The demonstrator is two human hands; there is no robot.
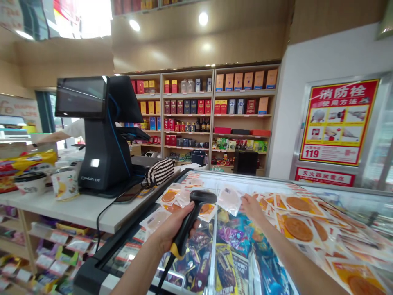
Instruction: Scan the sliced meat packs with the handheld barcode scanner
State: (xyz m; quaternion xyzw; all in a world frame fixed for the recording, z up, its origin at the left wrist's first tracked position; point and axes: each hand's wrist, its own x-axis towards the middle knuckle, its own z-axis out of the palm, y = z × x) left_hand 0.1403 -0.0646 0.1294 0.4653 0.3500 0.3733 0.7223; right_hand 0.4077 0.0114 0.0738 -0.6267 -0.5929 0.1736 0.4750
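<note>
My left hand (176, 225) is wrapped around the grip of a black and yellow barcode scanner (192, 217), its head angled to the right. My right hand (253, 207) pinches the edge of a flat packet (229, 199) with a white back and a small printed barcode, held just right of the scanner head. Below both hands lies the glass top of a freezer (215, 246). Several similar packets (170, 196) lie on the glass beyond my left hand. A larger pile of packets with round orange-brown pieces (297, 227) spreads to the right of my right arm.
A dark checkout terminal (104, 143) stands on the white counter (101, 217) at left, near a striped pouch (160, 171) and a phone (130, 193). Snack racks (61, 246) sit below. Shelves of boxes (188, 106) line the back; another person's arm (58, 135) shows behind the terminal.
</note>
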